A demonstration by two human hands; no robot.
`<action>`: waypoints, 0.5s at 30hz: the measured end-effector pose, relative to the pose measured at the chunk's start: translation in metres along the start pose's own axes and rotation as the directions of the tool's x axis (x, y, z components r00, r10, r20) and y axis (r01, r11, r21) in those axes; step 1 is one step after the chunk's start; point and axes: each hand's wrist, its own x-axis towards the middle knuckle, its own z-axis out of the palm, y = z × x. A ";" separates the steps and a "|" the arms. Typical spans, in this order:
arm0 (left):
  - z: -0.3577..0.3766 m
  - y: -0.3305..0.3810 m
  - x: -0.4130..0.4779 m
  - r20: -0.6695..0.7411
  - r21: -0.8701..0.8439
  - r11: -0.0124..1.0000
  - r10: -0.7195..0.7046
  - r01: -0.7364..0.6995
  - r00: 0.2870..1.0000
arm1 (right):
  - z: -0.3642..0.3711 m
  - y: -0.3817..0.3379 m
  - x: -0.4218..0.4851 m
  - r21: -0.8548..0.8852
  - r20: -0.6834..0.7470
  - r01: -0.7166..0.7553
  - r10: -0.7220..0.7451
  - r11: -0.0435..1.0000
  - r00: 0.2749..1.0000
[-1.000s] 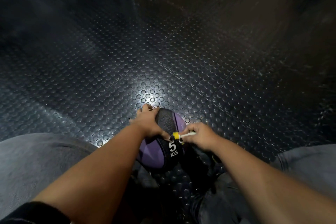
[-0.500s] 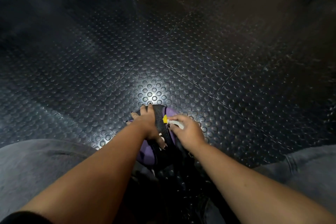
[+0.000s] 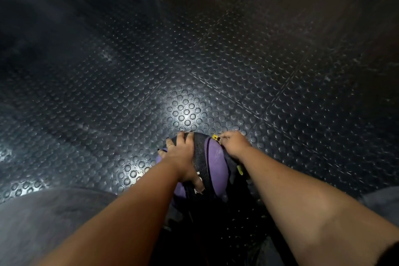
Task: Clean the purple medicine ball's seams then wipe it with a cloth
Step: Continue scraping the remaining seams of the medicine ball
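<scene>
Clasping medicine ball (image 3: 216,164): left grip (image 3: 181,155) | right grip (image 3: 234,143) pinches yellow-tipped tool (image 3: 214,136) at ball's far edge

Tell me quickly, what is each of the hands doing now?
Left hand: grips the purple medicine ball.
Right hand: pinches a yellow-tipped tool at the ball's seam.

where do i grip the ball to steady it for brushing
Top left of the ball, from above, fingers spread over the curve as the left hand does: round, it could roll, and this leaves the seam by the brush free.
</scene>
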 end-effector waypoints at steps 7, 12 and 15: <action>-0.011 -0.004 0.005 0.023 -0.063 0.998 -0.006 0.007 1.000 | 0.001 -0.002 -0.040 0.308 -0.042 0.112 -0.104 0.945 0.994; -0.020 -0.018 0.009 0.038 -0.184 0.983 -0.018 0.025 0.999 | 0.018 -0.012 -0.084 0.299 -0.085 0.217 -0.200 0.929 0.976; -0.022 -0.029 0.011 0.024 -0.270 0.963 0.002 0.005 1.000 | 0.032 -0.011 -0.104 0.169 -0.130 0.257 -0.237 0.952 0.963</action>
